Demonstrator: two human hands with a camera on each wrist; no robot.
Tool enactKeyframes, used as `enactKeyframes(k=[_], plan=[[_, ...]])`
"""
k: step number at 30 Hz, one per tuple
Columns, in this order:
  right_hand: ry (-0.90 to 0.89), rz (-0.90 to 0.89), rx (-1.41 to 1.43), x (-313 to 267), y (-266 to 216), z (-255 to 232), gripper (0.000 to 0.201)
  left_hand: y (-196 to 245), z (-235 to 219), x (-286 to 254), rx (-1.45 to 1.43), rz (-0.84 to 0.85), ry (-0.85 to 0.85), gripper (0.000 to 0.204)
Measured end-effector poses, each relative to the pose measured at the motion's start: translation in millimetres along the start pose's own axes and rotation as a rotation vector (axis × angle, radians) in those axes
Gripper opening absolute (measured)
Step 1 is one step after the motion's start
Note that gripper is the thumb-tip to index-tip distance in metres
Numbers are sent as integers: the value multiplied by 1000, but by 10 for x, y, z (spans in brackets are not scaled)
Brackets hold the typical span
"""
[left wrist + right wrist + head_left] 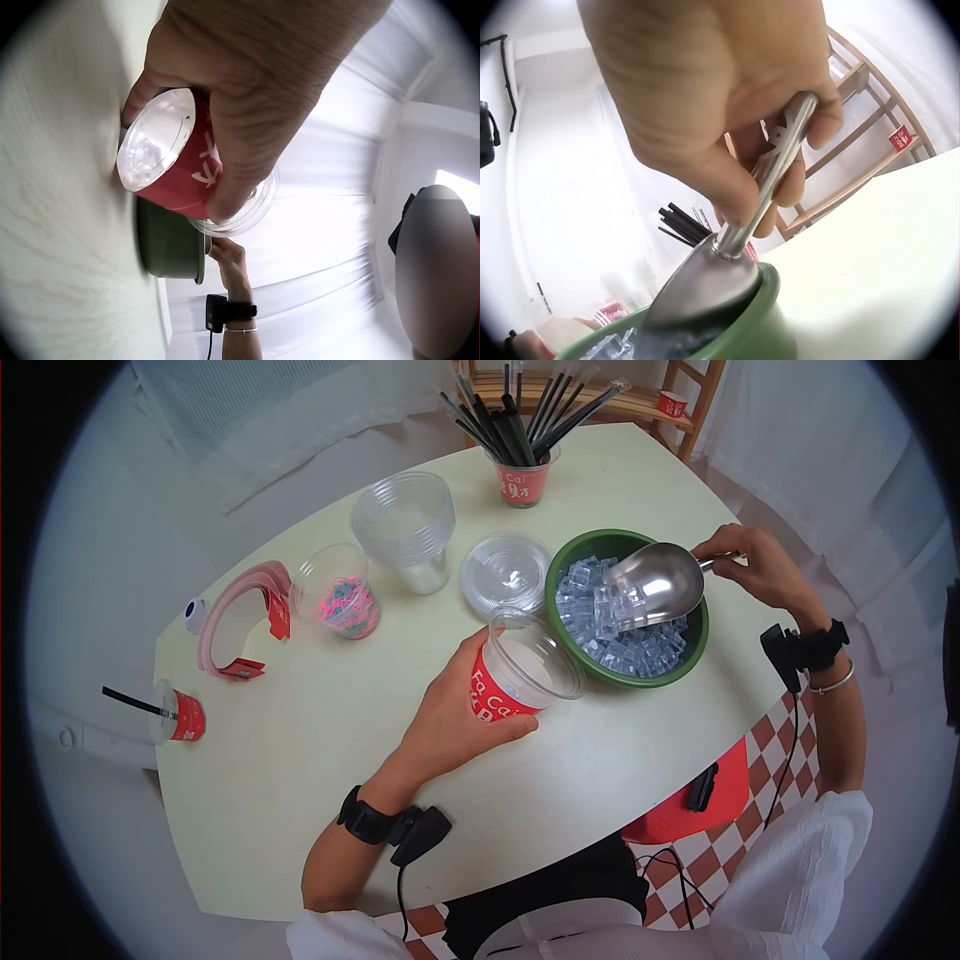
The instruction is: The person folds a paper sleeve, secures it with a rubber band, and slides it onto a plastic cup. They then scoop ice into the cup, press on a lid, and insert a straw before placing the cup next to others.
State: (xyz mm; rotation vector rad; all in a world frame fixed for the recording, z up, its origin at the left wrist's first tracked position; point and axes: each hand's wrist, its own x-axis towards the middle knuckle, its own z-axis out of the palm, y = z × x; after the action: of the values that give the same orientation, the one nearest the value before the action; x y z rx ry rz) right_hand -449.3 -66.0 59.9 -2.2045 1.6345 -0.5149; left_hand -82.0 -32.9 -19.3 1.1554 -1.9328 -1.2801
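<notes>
My left hand (pixel 450 705) grips a clear plastic cup (pixel 505 680) with a red printed band, tilted with its mouth toward the bowl. In the left wrist view the cup's base (pixel 157 142) shows close beside the tabletop. Fingers of my right hand (pixel 765 565) curl round the handle (pixel 776 161) of a metal ice scoop (pixel 665 582). The scoop's pan dips into a green bowl (pixel 697 650) full of clear ice cubes (pixel 625 650), with several cubes at its mouth. The cup's rim overlaps the bowl's left edge in the head view.
Behind the cup lie clear lids (pixel 505 575), stacked clear cups (pixel 405 520) and a cup of pink and teal bits (pixel 350 605). Black straws (pixel 510 435) stand in a red-banded cup at the back. A pink headband (pixel 215 625) and a drink cup (pixel 188 717) are at left.
</notes>
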Motion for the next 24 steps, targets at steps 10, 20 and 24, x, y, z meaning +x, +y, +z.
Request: enactKeyframes(k=[10,20,24], plan=[[36,123,288,-279,134,173,23,-24,11,-15,-1,25,8,93],[81,26,291,-360,-494,157,27,-35,44,-49,-79,43,-21,94],[235,-357,-168,-368,-859,266,22,-89,61,-66,-132,66,-28,94]])
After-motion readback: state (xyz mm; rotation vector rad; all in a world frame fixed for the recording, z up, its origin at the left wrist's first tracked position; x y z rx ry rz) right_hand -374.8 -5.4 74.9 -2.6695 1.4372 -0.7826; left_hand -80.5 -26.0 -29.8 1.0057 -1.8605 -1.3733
